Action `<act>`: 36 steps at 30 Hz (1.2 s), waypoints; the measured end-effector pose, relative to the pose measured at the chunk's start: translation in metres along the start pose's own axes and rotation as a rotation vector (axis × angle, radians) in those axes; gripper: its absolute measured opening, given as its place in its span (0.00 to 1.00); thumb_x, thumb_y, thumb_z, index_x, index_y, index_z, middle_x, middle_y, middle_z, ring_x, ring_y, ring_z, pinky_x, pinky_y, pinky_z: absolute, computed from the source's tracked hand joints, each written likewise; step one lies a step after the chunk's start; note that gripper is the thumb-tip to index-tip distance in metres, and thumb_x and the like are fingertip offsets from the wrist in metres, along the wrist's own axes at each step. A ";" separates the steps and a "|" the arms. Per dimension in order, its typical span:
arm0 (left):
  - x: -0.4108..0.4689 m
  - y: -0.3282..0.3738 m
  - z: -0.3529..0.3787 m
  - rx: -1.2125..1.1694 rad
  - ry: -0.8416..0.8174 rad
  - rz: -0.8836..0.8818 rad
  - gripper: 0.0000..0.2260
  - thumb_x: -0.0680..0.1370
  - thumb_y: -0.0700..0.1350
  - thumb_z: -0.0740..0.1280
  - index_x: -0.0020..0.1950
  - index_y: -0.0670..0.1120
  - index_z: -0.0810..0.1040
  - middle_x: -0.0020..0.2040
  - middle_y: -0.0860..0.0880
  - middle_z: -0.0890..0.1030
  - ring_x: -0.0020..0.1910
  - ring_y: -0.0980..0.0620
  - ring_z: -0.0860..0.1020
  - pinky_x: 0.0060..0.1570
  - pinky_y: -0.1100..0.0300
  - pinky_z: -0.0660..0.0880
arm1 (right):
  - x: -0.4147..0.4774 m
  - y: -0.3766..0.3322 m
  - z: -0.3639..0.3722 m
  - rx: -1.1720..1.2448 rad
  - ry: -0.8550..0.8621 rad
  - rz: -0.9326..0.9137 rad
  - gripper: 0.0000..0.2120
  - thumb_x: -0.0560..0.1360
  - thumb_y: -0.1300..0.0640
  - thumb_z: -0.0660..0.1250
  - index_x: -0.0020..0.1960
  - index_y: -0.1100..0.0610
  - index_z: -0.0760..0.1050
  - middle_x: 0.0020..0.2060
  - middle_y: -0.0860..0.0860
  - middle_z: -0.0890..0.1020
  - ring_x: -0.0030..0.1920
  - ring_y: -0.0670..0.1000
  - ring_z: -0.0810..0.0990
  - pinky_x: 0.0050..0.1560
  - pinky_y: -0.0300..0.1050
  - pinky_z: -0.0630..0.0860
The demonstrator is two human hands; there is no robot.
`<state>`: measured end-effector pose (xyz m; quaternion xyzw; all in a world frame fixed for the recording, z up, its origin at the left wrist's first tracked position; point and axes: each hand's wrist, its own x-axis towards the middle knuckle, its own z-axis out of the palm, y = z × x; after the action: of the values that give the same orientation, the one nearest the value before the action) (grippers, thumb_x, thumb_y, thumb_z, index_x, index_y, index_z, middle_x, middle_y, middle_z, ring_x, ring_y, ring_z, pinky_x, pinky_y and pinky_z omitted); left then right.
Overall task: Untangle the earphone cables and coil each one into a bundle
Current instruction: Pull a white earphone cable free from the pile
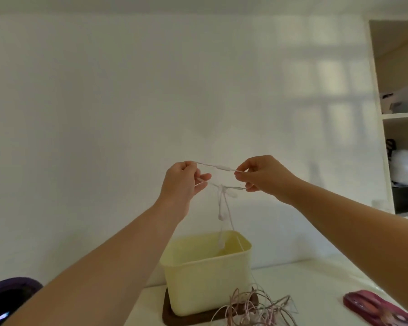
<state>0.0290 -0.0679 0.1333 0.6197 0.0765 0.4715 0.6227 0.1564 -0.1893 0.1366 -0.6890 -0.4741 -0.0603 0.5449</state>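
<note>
White earphone cable (pixel 218 166) held up mid-air above yellow bin (pixel 206 274), stretched between both hands. Left hand (pixel 183 181) pinches one end, right hand (pixel 260 176) pinches the other, both also catching a lower strand. Knot (pixel 223 188) sits between them, earbuds (pixel 222 216) dangling toward the bin. Remaining tangled pile (pixel 252 307) lies on counter (pixel 316 285) beside the bin. Risk: pulling hands apart likely tightens the knot; dangling strand reaching down may drag the pile.

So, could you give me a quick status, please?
Left hand, right hand both pinching white earphone cable, held up. Knot mid-span. Pink tangle by yellow bin.
</note>
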 end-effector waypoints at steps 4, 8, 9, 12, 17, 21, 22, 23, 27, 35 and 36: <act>0.000 -0.004 -0.019 0.251 0.059 0.165 0.04 0.79 0.43 0.62 0.49 0.44 0.76 0.32 0.50 0.71 0.28 0.56 0.71 0.37 0.65 0.75 | 0.003 0.000 0.016 0.263 0.205 0.066 0.05 0.76 0.62 0.66 0.41 0.58 0.78 0.32 0.51 0.77 0.32 0.47 0.75 0.37 0.39 0.77; -0.002 -0.002 -0.036 0.687 0.032 0.521 0.04 0.77 0.42 0.65 0.42 0.49 0.77 0.30 0.53 0.69 0.27 0.59 0.67 0.28 0.71 0.67 | 0.003 -0.012 0.035 0.775 0.167 0.328 0.09 0.80 0.56 0.60 0.47 0.60 0.74 0.39 0.56 0.81 0.26 0.48 0.77 0.27 0.38 0.72; 0.001 -0.001 -0.041 0.714 0.046 0.534 0.05 0.77 0.41 0.65 0.42 0.49 0.77 0.30 0.52 0.69 0.29 0.58 0.69 0.31 0.70 0.70 | 0.002 -0.016 0.039 0.938 0.115 0.395 0.12 0.81 0.54 0.58 0.48 0.61 0.73 0.39 0.58 0.82 0.25 0.49 0.78 0.27 0.38 0.72; 0.008 0.006 -0.049 0.344 0.165 0.326 0.04 0.78 0.41 0.65 0.44 0.48 0.76 0.36 0.49 0.75 0.35 0.54 0.77 0.46 0.57 0.79 | -0.003 -0.025 0.051 1.052 -0.137 0.470 0.21 0.82 0.45 0.53 0.49 0.61 0.73 0.26 0.53 0.76 0.23 0.49 0.74 0.30 0.40 0.69; 0.006 0.012 -0.059 -0.490 0.051 -0.178 0.17 0.83 0.49 0.55 0.39 0.42 0.73 0.27 0.48 0.70 0.30 0.52 0.76 0.43 0.53 0.78 | -0.001 -0.018 0.069 0.609 -0.096 0.343 0.17 0.78 0.47 0.63 0.40 0.59 0.78 0.24 0.48 0.63 0.28 0.48 0.62 0.33 0.40 0.64; 0.002 0.003 -0.084 -0.035 0.100 -0.029 0.15 0.81 0.47 0.60 0.35 0.44 0.71 0.23 0.52 0.62 0.20 0.56 0.61 0.31 0.61 0.68 | 0.003 -0.006 0.069 0.734 0.172 0.342 0.06 0.77 0.58 0.65 0.48 0.60 0.78 0.30 0.51 0.75 0.27 0.47 0.69 0.29 0.38 0.68; 0.001 -0.001 -0.091 0.232 0.105 0.083 0.14 0.80 0.48 0.62 0.36 0.44 0.73 0.24 0.52 0.63 0.21 0.56 0.62 0.31 0.62 0.66 | 0.003 -0.005 0.069 0.844 0.182 0.393 0.08 0.79 0.56 0.63 0.47 0.60 0.77 0.33 0.52 0.78 0.26 0.48 0.72 0.29 0.38 0.68; 0.000 -0.002 -0.096 0.465 0.116 0.199 0.13 0.78 0.48 0.65 0.36 0.45 0.75 0.24 0.53 0.66 0.22 0.57 0.64 0.30 0.63 0.66 | 0.001 -0.007 0.069 0.982 0.170 0.454 0.11 0.80 0.53 0.60 0.47 0.60 0.75 0.37 0.54 0.80 0.26 0.48 0.76 0.28 0.38 0.70; -0.002 -0.006 -0.107 0.364 0.158 0.255 0.07 0.76 0.45 0.68 0.40 0.44 0.77 0.30 0.52 0.73 0.31 0.56 0.73 0.39 0.66 0.77 | -0.008 -0.010 0.071 1.408 -0.064 0.527 0.24 0.81 0.42 0.53 0.56 0.64 0.70 0.53 0.63 0.79 0.45 0.62 0.83 0.40 0.49 0.81; -0.002 0.001 -0.107 -0.224 0.204 -0.028 0.18 0.83 0.49 0.55 0.34 0.45 0.68 0.25 0.51 0.62 0.21 0.56 0.62 0.35 0.60 0.70 | -0.011 -0.002 0.099 -0.224 0.174 -0.127 0.16 0.78 0.42 0.58 0.55 0.53 0.75 0.62 0.48 0.72 0.68 0.50 0.67 0.70 0.53 0.58; -0.002 0.001 -0.110 -0.116 0.218 0.017 0.19 0.83 0.49 0.55 0.33 0.46 0.67 0.26 0.52 0.61 0.20 0.56 0.60 0.33 0.60 0.67 | -0.010 0.002 0.100 -0.419 0.157 -0.160 0.14 0.78 0.42 0.59 0.54 0.51 0.75 0.62 0.47 0.72 0.73 0.50 0.61 0.73 0.59 0.50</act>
<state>-0.0472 0.0071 0.1092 0.5284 0.1113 0.5449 0.6415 0.1092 -0.1146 0.0897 -0.7404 -0.4603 -0.2539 0.4188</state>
